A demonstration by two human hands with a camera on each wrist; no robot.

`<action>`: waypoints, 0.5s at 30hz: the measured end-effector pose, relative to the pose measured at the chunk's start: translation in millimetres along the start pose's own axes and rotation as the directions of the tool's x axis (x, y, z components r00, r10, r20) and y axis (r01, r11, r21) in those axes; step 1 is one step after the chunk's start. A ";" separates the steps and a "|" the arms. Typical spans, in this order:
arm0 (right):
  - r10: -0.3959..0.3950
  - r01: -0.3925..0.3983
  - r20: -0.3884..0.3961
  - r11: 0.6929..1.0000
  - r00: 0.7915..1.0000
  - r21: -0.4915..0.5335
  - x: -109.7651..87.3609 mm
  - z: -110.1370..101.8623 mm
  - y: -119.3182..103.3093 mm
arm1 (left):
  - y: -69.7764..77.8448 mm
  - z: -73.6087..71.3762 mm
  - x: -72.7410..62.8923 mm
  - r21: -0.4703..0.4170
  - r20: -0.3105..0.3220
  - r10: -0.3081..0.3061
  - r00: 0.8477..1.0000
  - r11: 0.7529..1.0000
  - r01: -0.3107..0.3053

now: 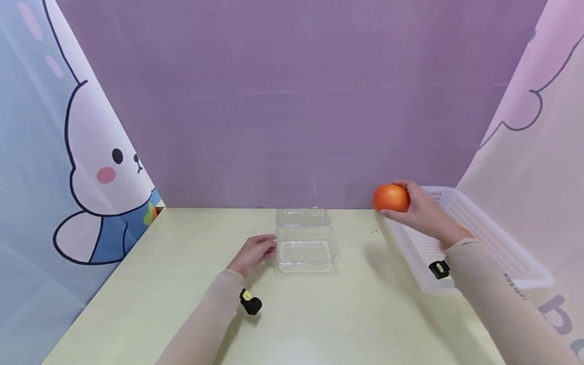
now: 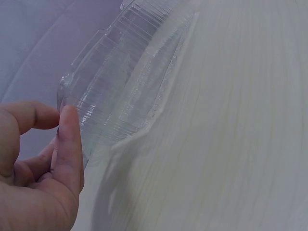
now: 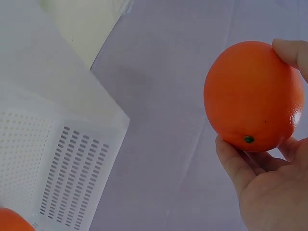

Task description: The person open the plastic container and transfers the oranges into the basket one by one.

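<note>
An orange (image 1: 391, 197) with a small green stem end is gripped between the thumb and fingers of my right hand (image 1: 422, 210). The right hand holds it up in the air, just past the left rim of a white basket (image 1: 497, 238). My left hand (image 1: 255, 253) pinches the left edge of a clear plastic clamshell box (image 1: 305, 248) between thumb and forefinger, as the left wrist view shows up close. The box lies on the table with its lid raised at the back. Another orange (image 3: 14, 220) sits in the basket, mostly hidden by my right arm in the head view.
The light wooden table (image 1: 347, 314) meets a purple backdrop (image 1: 292, 111) at its far edge. A printed cloth with a cartoon rabbit (image 1: 105, 167) hangs on the left, and a pink printed cloth (image 1: 538, 187) on the right. The basket has raised, perforated walls.
</note>
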State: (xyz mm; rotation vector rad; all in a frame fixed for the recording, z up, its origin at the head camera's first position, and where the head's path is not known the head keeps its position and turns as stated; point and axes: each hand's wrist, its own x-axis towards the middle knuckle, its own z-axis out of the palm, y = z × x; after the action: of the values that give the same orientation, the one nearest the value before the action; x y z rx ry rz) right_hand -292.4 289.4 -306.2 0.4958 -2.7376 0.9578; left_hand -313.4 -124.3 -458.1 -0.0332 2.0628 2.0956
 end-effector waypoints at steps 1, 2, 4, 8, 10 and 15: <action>-0.003 0.003 -0.005 1.000 1.000 -0.008 0.0 -1.2 0.8 | -0.1 -0.1 0.4 0.000 -0.002 -0.001 1.000 1.000 0.001; -0.004 0.004 -0.008 1.000 1.000 -0.014 0.0 -2.5 1.8 | -0.3 -0.3 0.8 0.001 -0.004 -0.002 1.000 1.000 0.002; -0.011 0.011 -0.020 1.000 1.000 -0.028 0.0 -4.5 3.9 | 0.0 -0.4 1.5 0.002 -0.006 -0.003 1.000 1.000 0.003; -0.014 0.012 -0.041 0.999 0.999 -0.034 -0.9 -8.2 9.5 | 0.3 0.0 2.0 0.005 -0.011 0.001 1.000 1.000 -0.001; -0.012 0.010 -0.050 0.999 0.999 -0.032 -1.8 -9.5 12.5 | 0.5 0.3 2.2 0.004 -0.012 -0.002 1.000 1.000 0.002; 0.003 -0.004 -0.052 1.000 0.999 -0.027 -4.4 -13.8 19.2 | 0.4 0.4 2.7 0.010 -0.017 -0.010 1.000 1.000 0.010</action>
State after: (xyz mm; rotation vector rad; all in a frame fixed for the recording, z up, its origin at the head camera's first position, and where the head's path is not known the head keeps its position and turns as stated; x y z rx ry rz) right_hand -294.5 313.3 -307.8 0.4553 -2.7020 0.9202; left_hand -316.1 -123.6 -458.1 -0.0603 2.0781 2.0861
